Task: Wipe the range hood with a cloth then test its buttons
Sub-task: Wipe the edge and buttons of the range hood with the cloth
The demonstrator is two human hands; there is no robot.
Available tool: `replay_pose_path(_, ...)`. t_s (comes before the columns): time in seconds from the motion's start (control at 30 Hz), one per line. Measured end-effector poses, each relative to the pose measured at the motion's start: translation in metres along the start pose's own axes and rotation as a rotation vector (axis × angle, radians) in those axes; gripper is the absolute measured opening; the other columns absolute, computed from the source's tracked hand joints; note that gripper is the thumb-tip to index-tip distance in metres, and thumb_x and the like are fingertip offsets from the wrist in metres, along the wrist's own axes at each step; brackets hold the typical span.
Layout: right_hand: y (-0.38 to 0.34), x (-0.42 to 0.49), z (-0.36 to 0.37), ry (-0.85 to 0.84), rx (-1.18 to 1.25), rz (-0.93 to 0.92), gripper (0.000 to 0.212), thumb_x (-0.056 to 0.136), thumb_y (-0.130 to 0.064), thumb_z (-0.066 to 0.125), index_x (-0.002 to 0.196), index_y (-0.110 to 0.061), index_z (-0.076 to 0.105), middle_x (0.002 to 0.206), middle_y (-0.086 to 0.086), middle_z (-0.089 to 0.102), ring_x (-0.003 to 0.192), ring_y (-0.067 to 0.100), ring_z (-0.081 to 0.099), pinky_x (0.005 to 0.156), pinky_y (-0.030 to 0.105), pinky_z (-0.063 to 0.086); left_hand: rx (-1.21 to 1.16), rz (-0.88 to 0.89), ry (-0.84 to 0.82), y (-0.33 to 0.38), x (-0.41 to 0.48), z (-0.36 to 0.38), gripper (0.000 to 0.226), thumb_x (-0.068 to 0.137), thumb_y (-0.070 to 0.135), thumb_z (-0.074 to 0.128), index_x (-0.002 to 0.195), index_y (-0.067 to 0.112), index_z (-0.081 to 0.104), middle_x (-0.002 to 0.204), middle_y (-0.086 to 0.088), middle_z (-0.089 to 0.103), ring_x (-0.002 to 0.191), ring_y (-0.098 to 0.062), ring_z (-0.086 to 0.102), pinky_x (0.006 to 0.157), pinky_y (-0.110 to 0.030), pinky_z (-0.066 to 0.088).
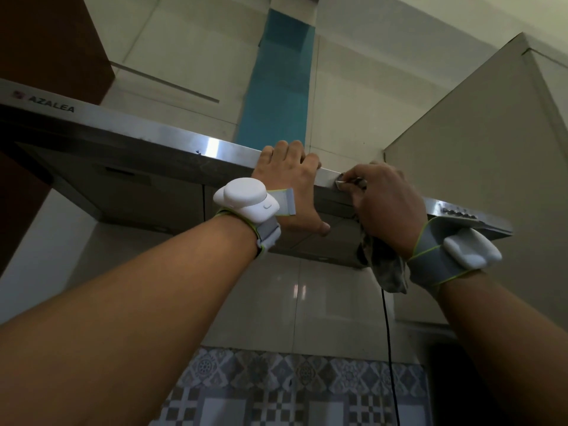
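Observation:
A stainless-steel range hood [147, 133] marked AZALEA runs across the view from upper left to right, seen from below. My left hand [289, 182] grips its front edge near the middle, fingers curled over the top and thumb underneath. Just to the right, my right hand [387, 207] holds a mottled grey cloth [385, 265] and presses a corner of it against the hood's front strip; the rest of the cloth hangs below the wrist. A row of round buttons [459, 213] sits on the front strip to the right of my right hand.
A blue chimney duct [276, 87] rises behind the hood against white wall tiles. A pale cabinet side [479, 142] stands close on the right. A black cable [388, 348] hangs down below the hood. Patterned tiles [292, 392] line the bottom.

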State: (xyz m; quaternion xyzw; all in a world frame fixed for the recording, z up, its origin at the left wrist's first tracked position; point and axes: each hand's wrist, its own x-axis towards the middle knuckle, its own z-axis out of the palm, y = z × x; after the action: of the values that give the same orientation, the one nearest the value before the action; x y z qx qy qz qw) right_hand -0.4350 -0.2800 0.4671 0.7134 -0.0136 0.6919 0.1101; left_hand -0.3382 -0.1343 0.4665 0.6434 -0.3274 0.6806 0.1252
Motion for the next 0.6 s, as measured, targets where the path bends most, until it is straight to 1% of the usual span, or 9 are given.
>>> replay_pose_path(0.1, 0.011, 0.002, -0.005, 0.012, 0.002, 0.063, 0.018, 0.091, -0.035, 0.058, 0.102, -0.03, 0.071, 0.107, 0.003, 0.064, 0.099, 0.028, 0.059, 0.077, 0.034, 0.046, 0.0, 0.007, -0.013, 0.002, 0.0, -0.001, 0.095, 0.05, 0.085, 0.059, 0.125, 0.027, 0.047, 0.115, -0.005, 0.045, 0.107, -0.026, 0.041, 0.097, -0.042, 0.036)
replay_pose_path(0.17, 0.013, 0.008, -0.006, 0.016, 0.023, 0.093, 0.018, 0.088, -0.033, 0.059, 0.099, -0.03, 0.072, 0.107, 0.003, 0.067, 0.1, 0.029, 0.06, 0.081, 0.035, 0.05, 0.023, 0.011, -0.025, 0.003, 0.001, 0.0, 0.096, 0.05, 0.086, 0.057, 0.129, 0.032, 0.045, 0.116, -0.005, 0.043, 0.109, -0.027, 0.041, 0.098, -0.044, 0.035)
replay_pose_path(0.27, 0.006, 0.014, -0.004, 0.003, 0.025, 0.072, 0.018, 0.089, -0.032, 0.057, 0.099, -0.029, 0.072, 0.105, 0.003, 0.066, 0.098, 0.028, 0.06, 0.079, 0.035, 0.049, 0.06, 0.004, -0.053, 0.006, 0.004, -0.002, 0.097, 0.048, 0.088, 0.053, 0.131, 0.04, 0.044, 0.118, -0.005, 0.042, 0.113, -0.028, 0.039, 0.098, -0.047, 0.034)
replay_pose_path(0.33, 0.001, 0.01, 0.0, -0.005, 0.003, 0.03, 0.019, 0.092, -0.033, 0.055, 0.101, -0.028, 0.071, 0.102, 0.002, 0.062, 0.093, 0.026, 0.058, 0.076, 0.036, 0.048, 0.06, -0.01, -0.071, 0.008, 0.004, -0.005, 0.097, 0.047, 0.088, 0.053, 0.131, 0.041, 0.044, 0.12, -0.005, 0.041, 0.115, -0.03, 0.038, 0.099, -0.049, 0.033)
replay_pose_path(0.4, 0.001, 0.003, 0.001, -0.003, -0.023, 0.004, 0.02, 0.094, -0.033, 0.053, 0.104, -0.028, 0.069, 0.1, 0.002, 0.059, 0.089, 0.025, 0.057, 0.072, 0.034, 0.046, 0.067, -0.01, -0.076, 0.012, 0.004, -0.008, 0.096, 0.048, 0.087, 0.054, 0.131, 0.038, 0.046, 0.123, -0.004, 0.042, 0.117, -0.03, 0.038, 0.101, -0.05, 0.032)
replay_pose_path(0.47, 0.006, -0.004, 0.0, 0.011, -0.038, 0.012, 0.02, 0.095, -0.034, 0.053, 0.106, -0.029, 0.068, 0.099, 0.001, 0.059, 0.088, 0.025, 0.058, 0.07, 0.033, 0.044, 0.072, 0.033, -0.091, 0.019, 0.005, -0.009, 0.097, 0.051, 0.086, 0.056, 0.132, 0.033, 0.047, 0.127, -0.003, 0.044, 0.119, -0.029, 0.039, 0.102, -0.051, 0.032)
replay_pose_path(0.53, 0.014, -0.006, -0.003, 0.023, -0.045, 0.044, 0.02, 0.093, -0.035, 0.054, 0.105, -0.029, 0.069, 0.1, 0.002, 0.06, 0.091, 0.026, 0.059, 0.072, 0.033, 0.045, 0.036, 0.088, -0.095, 0.027, 0.009, -0.006, 0.097, 0.055, 0.083, 0.06, 0.132, 0.026, 0.049, 0.128, -0.002, 0.047, 0.118, -0.027, 0.042, 0.103, -0.047, 0.035)
replay_pose_path(0.6, 0.016, -0.004, -0.003, 0.015, -0.032, 0.071, 0.019, 0.092, -0.035, 0.055, 0.104, -0.03, 0.069, 0.101, 0.001, 0.061, 0.093, 0.027, 0.059, 0.074, 0.034, 0.046, -0.008, 0.083, -0.074, 0.029, 0.01, -0.003, 0.095, 0.055, 0.081, 0.063, 0.128, 0.021, 0.053, 0.122, -0.002, 0.049, 0.112, -0.026, 0.045, 0.1, -0.043, 0.038)
